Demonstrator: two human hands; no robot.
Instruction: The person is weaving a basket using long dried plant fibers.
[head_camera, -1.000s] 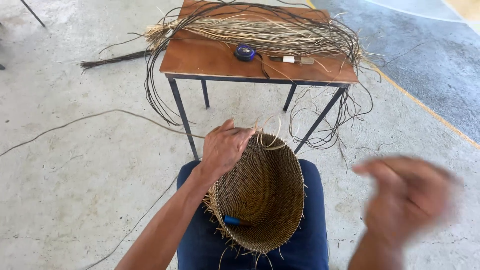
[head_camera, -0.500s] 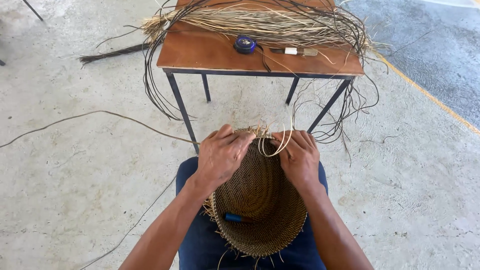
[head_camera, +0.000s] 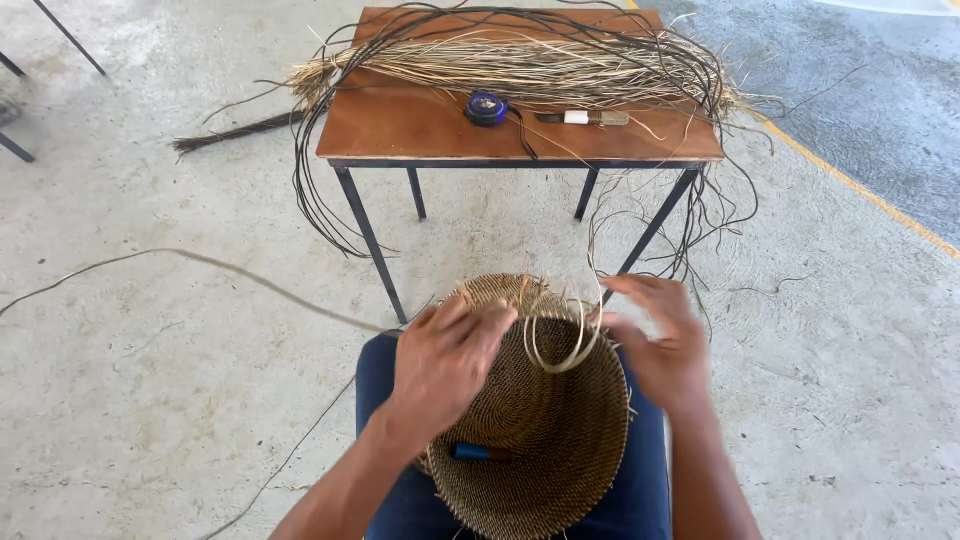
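A woven basket (head_camera: 545, 440) of brown and tan fibre rests on my lap, mouth facing up toward me. My left hand (head_camera: 445, 360) grips its near-left rim, fingers curled over the edge. At the far right of the rim, my right hand (head_camera: 660, 340), blurred with motion, pinches a pale fibre strand (head_camera: 560, 345) that loops over the basket mouth. Inside the basket lies a blue-handled tool (head_camera: 480, 452). Loose straw ends stick up from the far rim.
A small wooden table (head_camera: 420, 125) on metal legs stands ahead, holding a long bundle of pale and dark fibres (head_camera: 520, 60), a blue round tape (head_camera: 487, 107) and a knife (head_camera: 585, 118). Long strands trail over the concrete floor (head_camera: 150, 400).
My right hand came in from the right to the basket rim and now pulls a strand loop across the mouth. The left hand stays on the rim. The view has tilted slightly.
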